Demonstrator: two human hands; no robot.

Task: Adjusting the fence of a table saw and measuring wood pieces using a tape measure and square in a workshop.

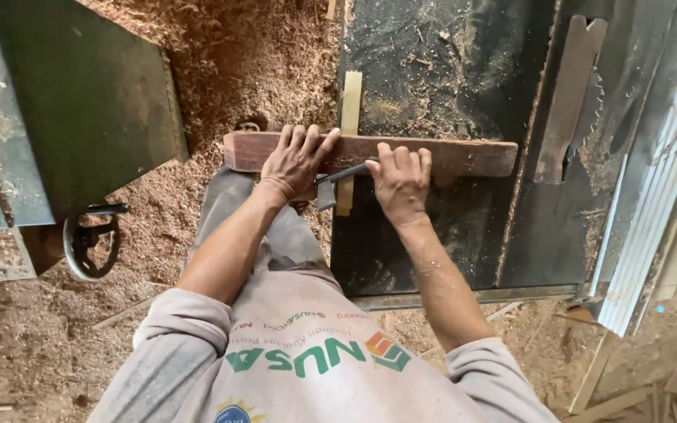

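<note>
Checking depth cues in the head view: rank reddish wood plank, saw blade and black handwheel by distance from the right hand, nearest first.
1. Reddish wood plank: under the right hand, touching it.
2. Saw blade: to its right, by the upright wooden piece on the dark table.
3. Black handwheel: far left, beyond the left hand.

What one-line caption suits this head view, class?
Left hand steadies a reddish wooden board on a dusty saw table while right hand marks it.
</note>
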